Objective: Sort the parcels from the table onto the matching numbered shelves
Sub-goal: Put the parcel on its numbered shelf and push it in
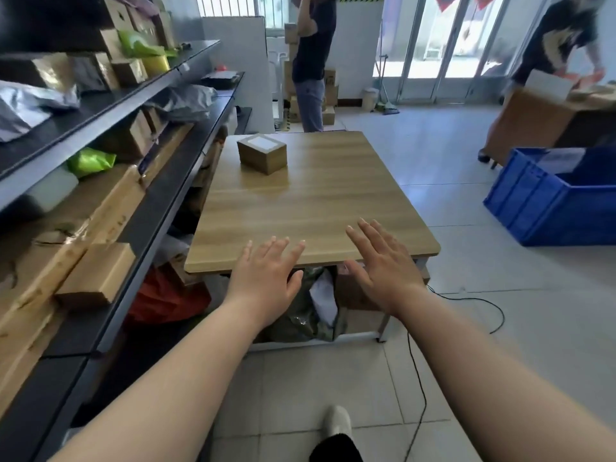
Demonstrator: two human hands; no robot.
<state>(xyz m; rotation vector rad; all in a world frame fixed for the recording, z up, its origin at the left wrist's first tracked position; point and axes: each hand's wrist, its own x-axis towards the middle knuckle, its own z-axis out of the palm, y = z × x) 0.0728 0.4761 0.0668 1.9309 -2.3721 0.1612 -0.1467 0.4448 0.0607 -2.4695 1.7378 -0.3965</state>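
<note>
One small brown cardboard parcel with a white label on top stands on the far left part of the wooden table. My left hand and my right hand are stretched out side by side over the table's near edge, fingers straight and spread, holding nothing. Both hands are well short of the parcel. Dark metal shelves run along the left, loaded with boxes and bags; no shelf numbers are readable.
A blue plastic crate sits on the floor at the right. One person stands beyond the table, another bends over a brown box at the far right. Bags and boxes lie under the table. A black cable crosses the tiles.
</note>
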